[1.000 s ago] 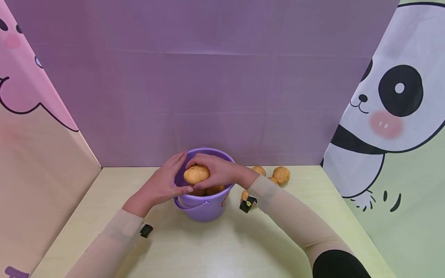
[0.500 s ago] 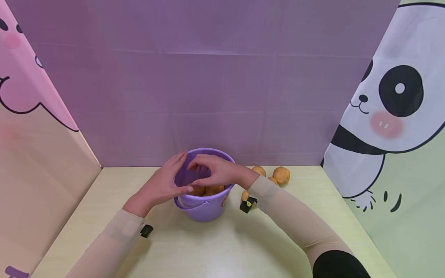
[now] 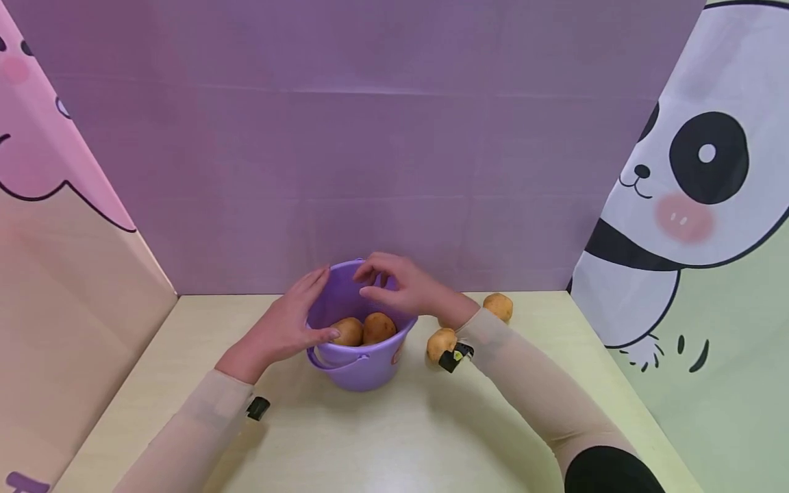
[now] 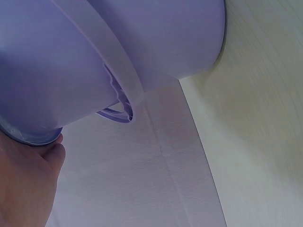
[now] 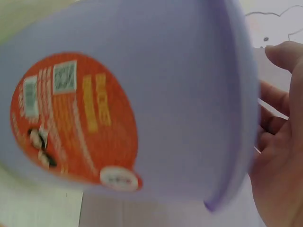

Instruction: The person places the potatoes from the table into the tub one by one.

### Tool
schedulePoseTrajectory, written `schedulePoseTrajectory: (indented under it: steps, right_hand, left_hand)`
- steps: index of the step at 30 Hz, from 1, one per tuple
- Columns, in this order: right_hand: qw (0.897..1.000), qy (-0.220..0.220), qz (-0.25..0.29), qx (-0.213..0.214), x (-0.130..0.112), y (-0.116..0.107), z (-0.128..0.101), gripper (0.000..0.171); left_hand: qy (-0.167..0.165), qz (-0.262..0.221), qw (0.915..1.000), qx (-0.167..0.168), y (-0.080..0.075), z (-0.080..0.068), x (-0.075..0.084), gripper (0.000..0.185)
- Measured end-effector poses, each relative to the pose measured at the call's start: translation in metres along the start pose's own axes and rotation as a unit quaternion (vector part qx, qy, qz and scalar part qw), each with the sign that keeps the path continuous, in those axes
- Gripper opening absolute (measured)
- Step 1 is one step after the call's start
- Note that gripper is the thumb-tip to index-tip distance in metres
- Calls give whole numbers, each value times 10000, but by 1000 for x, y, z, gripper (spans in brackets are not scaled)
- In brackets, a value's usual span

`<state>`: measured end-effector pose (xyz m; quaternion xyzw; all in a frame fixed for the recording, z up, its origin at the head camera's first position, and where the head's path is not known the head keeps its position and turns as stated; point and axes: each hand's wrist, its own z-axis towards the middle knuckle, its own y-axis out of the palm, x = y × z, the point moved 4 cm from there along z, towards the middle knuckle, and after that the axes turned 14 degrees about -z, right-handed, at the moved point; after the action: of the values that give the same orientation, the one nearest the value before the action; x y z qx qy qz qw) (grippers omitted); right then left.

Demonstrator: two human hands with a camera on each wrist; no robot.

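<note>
A purple bucket (image 3: 364, 373) stands upright on the table, with several potatoes inside, among them a potato (image 3: 379, 328) at the right and one beside it. My left hand (image 3: 280, 329) holds the bucket's left rim, its thumb over the near edge and its fingers along the far side; the left wrist view shows this hand (image 4: 28, 175) against the rim. Above the bucket's right rim hovers my right hand (image 3: 407, 286), fingers loosely bent and nothing in them. In the right wrist view the right hand (image 5: 281, 137) appears beyond the bucket's rim, also without a potato.
Right of the bucket lies a loose potato (image 3: 440, 344), partly behind the wrist camera. Another potato (image 3: 498, 307) lies farther back, and one more is mostly hidden by the right wrist. A purple backdrop (image 3: 382, 171) rises at the table's far edge. The bucket's handle (image 3: 339, 368) hangs down.
My right hand let a potato go into the bucket, then moved right and up toward the bucket's right rim. My left hand has stayed on the rim.
</note>
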<state>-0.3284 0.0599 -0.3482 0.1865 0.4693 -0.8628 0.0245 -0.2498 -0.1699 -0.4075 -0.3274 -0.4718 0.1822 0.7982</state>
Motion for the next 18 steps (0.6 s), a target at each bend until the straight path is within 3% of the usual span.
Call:
schedulePoseTrajectory:
  steps: [12,18]
  right_hand:
    - [9950,707,-32,707,11,-34,-59,16]
    - [9921,1036,-153,685,17,-43,-88,19]
  left_hand:
    - [129,1,9999,56,0,0,3,114]
    - [171,8,9998,78,0,1,2,116]
